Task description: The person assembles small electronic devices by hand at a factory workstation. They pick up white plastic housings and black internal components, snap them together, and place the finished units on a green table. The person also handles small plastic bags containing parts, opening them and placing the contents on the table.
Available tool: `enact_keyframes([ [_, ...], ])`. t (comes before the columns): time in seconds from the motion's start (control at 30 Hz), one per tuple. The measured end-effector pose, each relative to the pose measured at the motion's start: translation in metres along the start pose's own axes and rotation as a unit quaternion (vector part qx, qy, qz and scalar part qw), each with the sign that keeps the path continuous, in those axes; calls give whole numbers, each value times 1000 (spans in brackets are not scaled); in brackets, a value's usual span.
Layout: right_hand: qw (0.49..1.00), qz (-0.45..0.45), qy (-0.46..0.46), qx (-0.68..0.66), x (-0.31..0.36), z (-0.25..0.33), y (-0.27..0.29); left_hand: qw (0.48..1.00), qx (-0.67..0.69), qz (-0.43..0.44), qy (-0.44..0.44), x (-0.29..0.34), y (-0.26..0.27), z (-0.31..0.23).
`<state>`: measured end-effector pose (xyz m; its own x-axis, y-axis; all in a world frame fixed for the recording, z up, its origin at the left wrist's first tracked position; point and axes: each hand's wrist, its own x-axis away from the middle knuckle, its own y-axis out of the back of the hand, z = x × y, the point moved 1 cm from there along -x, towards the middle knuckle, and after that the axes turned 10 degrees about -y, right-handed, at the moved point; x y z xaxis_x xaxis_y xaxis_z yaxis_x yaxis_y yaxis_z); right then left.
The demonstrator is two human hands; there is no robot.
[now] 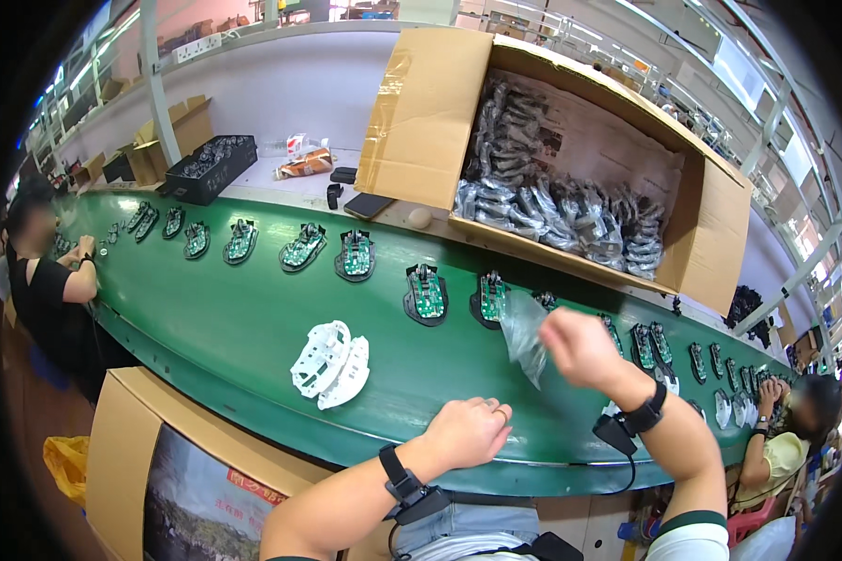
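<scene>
At the far left we see a person in a dark top (pixel 51 299) seated at the end of the green worktop (pixel 225 327), arms on its edge. Nearer to us, below that edge, stands a cardboard box (pixel 117 421) with a printed picture on its side. A black tray (pixel 196 191) filled with small parts sits at the back edge, and in front of it runs a spaced row of circuit boards (pixel 355 255) on dark, rounded bases. Below the row lie white plastic shells (pixel 332 365), two or more close together, and behind it a dark phone (pixel 368 205) lies flat.

Our left hand (pixel 466 434) is over the near part of the worktop, right of the shells, its fingers curled in; we cannot tell whether anything is inside them. Behind, a large open carton (pixel 425 122) holds many plastic-wrapped parts (pixel 552 220). Further right, a clear plastic bag (pixel 524 341) hangs from the closed fingers of our right hand (pixel 582 351), in front of the boards; the hand is slightly blurred. Past it, more boards and white shells continue toward a person in a pale yellow top (pixel 782 460) at the far right.
</scene>
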<state>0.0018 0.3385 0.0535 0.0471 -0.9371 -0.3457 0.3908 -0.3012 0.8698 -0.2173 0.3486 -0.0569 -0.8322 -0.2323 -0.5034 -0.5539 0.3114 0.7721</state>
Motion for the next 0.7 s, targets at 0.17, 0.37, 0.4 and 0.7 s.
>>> enact_keyframes([
  [0.17,998,-2,-32,-45,5,3,4,1000,7,-4,-7,1,0,1],
  [0.37,970,12,-169,-172,15,-2,5,1000,12,9,-15,1,1,1],
  [0.4,979,119,-149,-72,15,3,0,1000,14,15,-16,1,2,1],
  [0.7,962,-53,-125,-238,17,16,19,999,26,17,-31,3,6,1],
])
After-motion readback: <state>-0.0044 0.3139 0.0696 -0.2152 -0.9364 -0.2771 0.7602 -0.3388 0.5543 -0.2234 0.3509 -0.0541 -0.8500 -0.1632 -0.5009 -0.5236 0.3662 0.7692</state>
